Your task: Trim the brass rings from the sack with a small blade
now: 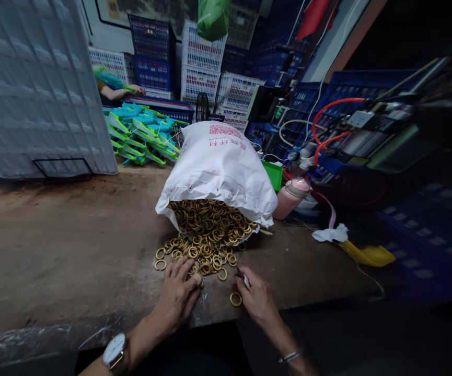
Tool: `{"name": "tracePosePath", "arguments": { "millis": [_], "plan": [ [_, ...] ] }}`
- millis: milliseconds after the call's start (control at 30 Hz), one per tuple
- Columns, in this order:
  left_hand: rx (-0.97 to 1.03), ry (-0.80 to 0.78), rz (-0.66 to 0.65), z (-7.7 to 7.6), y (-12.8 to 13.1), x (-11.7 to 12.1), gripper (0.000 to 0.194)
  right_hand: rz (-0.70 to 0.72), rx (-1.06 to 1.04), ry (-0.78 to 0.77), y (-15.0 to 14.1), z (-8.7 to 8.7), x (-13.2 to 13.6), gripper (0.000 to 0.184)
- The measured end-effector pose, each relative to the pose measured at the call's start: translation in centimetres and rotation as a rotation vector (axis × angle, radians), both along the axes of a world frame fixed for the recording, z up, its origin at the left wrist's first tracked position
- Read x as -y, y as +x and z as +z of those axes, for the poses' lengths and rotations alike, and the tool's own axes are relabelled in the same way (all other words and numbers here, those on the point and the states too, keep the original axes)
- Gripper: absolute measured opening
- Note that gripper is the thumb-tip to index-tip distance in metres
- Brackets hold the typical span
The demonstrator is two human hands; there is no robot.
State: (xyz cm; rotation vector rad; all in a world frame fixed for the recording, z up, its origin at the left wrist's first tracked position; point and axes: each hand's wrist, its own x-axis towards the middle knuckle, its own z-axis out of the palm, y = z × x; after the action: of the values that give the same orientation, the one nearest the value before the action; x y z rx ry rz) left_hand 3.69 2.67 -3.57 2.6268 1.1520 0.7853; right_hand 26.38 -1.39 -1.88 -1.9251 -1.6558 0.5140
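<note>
- Left hand (175,295): positioned at the near edge of the pile of brass-coloured rings (206,265), fingers bent and touching it. The fingertips are partly obscured among the rings; whether a ring is gripped cannot be determined.
- Right hand (259,298): closed around a small dark-tipped tool (246,282). Fingers cover most of the tool, so its type cannot be identified.
- Single ring (235,305): lies flat on the table (72,235), just left of the right hand, apart from the pile.
- White sack (218,169): lies on its side beyond both hands, mouth toward them. Rings fill the opening and spill out toward the left hand; the depth of the contents is concealed by the fabric. Red print on top is too small to read reliably.
- Wristwatch (115,351): worn on the left wrist; dial markings not legible. The forearm is cut off by the lower frame edge.
- Bracelet (289,357): worn on the right wrist, partly lost in shadow.
- Co-worker's hand (135,90): far beyond the left hand, near green-and-blue parts (143,133). A translucent panel (41,89) hides the rest of that person.
- Machine (361,141): beyond and right of the right hand; darkness masks its lower portion.
</note>
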Motion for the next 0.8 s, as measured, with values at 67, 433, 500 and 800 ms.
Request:
{"name": "tracePosePath", "arguments": {
  "millis": [67,433,500,800],
  "plan": [
    [0.020,0.024,0.003,-0.3,-0.7,-0.4,0.028,0.023,0.009,-0.014,-0.3,0.4,0.6,0.023],
    [0.307,0.027,-0.032,1.0,-0.4,3.0,0.049,0.106,0.209,-0.121,-0.7,1.2,3.0,0.016],
    [0.379,0.004,-0.080,0.9,0.0,4.3,0.055,0.107,0.210,-0.115,-0.9,1.1,2.8,0.012],
    [0.464,-0.127,-0.192,1.1,0.5,3.8,0.045,0.096,-0.349,-0.125,-4.2,0.6,-0.2,0.017]
  ]
}}
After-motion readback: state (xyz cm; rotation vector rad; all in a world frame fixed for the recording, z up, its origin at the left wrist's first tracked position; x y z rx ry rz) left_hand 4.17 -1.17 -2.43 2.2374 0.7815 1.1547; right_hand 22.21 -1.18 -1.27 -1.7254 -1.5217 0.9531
